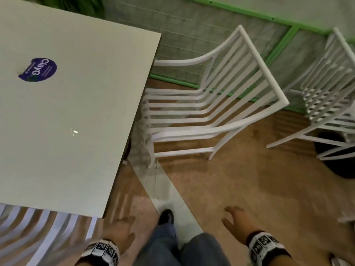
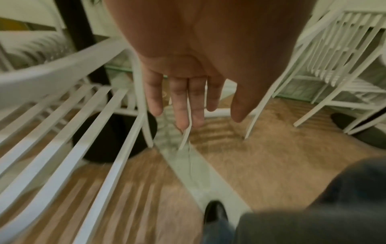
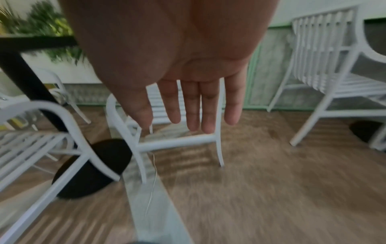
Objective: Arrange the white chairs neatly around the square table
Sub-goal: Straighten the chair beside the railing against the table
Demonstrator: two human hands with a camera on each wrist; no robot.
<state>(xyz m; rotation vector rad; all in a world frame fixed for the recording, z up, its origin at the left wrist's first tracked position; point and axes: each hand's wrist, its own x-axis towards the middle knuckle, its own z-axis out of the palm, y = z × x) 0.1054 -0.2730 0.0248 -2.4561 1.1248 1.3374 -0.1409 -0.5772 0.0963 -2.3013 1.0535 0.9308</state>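
The square white table (image 1: 76,116) fills the left of the head view, with a purple sticker on it. A white slatted chair (image 1: 221,96) stands at its right side, seat partly under the edge; its legs (image 3: 179,143) show in the right wrist view. Another white chair (image 1: 44,233) sits under the table's near edge, and its slats (image 2: 69,140) show in the left wrist view. My left hand (image 1: 123,225) hangs empty near the table's corner, fingers (image 2: 181,105) straight. My right hand (image 1: 236,217) is spread and empty above the floor, fingers (image 3: 200,109) straight.
A third white chair (image 1: 330,96) stands at the far right beside a black round table base (image 1: 338,156). The square table's black base (image 3: 94,166) is on the wood floor. A green-trimmed wall (image 1: 221,35) runs behind. My shoe (image 1: 166,216) rests on a pale floor strip.
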